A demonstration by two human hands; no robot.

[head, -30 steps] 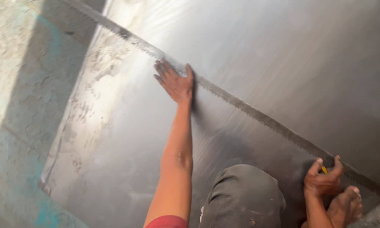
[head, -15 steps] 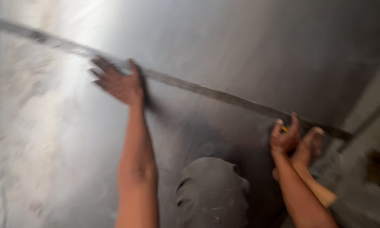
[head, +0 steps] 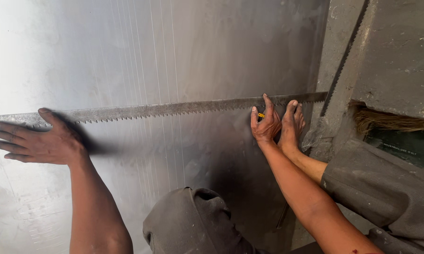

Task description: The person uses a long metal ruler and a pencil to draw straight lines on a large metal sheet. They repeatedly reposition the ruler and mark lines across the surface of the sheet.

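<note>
Lying under left hand [head: 35, 143]: saw blade [head: 174, 109]

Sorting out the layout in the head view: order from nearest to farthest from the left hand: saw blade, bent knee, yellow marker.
1. Saw blade: under the left hand, touching.
2. Bent knee: lower middle.
3. Yellow marker: far right, in the right hand.

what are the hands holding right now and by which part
Left hand presses flat on the saw blade's left end. Right hand pinches a small yellow marker against its right end.
</note>
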